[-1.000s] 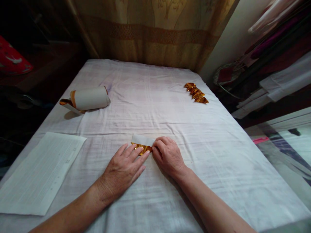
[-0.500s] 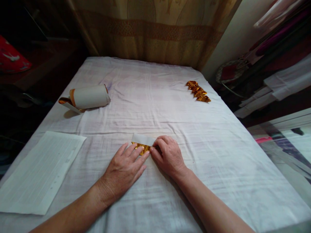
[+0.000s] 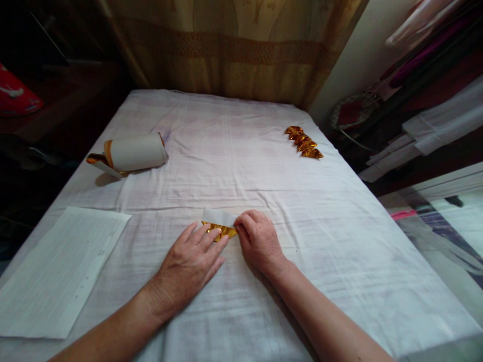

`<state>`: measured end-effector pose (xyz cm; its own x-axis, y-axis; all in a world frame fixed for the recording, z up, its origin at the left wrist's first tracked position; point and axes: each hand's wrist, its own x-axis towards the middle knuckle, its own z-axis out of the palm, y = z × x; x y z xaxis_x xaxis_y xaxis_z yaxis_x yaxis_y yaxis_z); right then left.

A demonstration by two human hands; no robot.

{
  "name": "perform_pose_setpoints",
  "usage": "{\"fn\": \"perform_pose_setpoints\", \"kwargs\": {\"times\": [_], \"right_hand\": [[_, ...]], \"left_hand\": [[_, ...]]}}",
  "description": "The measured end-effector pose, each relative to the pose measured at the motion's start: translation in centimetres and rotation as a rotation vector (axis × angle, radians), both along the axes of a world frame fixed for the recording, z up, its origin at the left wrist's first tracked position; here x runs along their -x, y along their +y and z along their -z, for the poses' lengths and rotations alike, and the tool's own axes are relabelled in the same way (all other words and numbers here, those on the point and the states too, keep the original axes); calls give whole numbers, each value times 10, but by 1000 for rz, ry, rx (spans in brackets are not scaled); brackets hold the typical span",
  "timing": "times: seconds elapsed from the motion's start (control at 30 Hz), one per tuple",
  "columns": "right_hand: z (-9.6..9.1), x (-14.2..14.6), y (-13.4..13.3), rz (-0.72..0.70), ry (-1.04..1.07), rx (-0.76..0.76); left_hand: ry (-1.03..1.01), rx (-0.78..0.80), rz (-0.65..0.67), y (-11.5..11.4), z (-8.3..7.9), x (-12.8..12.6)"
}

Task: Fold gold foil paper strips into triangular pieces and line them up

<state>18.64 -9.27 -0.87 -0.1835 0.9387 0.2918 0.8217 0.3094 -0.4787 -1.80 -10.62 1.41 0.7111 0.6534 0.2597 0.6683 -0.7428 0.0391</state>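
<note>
A small piece of gold foil paper [image 3: 229, 232], white on its back, lies partly folded on the cloth in front of me. My left hand [image 3: 194, 251] rests flat over its near left part, fingers stretched out and pressing down. At its right end, my right hand [image 3: 259, 239] pinches the corner between thumb and fingers. The white backing shows as a strip along the far side, and gold shows on the near side. Part of the foil is hidden beneath my left fingers.
A white roll with gold lining [image 3: 136, 152] lies at the back left. Several folded gold foil pieces [image 3: 304, 143] sit in a row at the back right. A printed sheet [image 3: 64, 271] lies on the left of the white-clothed table [image 3: 211, 151]. Behind hangs a brown curtain [image 3: 234, 50].
My right fingers have shifted slightly up along the foil paper's right end, uncovering its pointed gold corner. My left hand stays on the paper. The whole view has shifted a little.
</note>
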Motion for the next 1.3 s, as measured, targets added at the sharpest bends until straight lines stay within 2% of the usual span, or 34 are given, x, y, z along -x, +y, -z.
{"fn": "perform_pose_setpoints", "kwargs": {"times": [0.3, 0.5, 0.67, 0.77, 0.97, 1.17, 1.3], "right_hand": [[-5, 4, -4, -15, -7, -36], [-14, 18, 4, 129, -103, 78], [-10, 22, 11, 199, -112, 51], [-5, 16, 9, 157, -54, -3], [-3, 2, -18, -68, 49, -161], [-7, 4, -27, -90, -36, -88], [-11, 7, -23, -67, -62, -49]], "left_hand": [[-17, 6, 3, 2, -7, -3], [-5, 11, 14, 2, -8, -2], [-8, 3, 18, 2, -6, -2], [-36, -1, 12, 3, -3, -1], [-159, 18, 12, 7, 3, -1], [-303, 72, 43, 16, 13, 10], [-368, 127, -11, 25, 16, 24]]}}
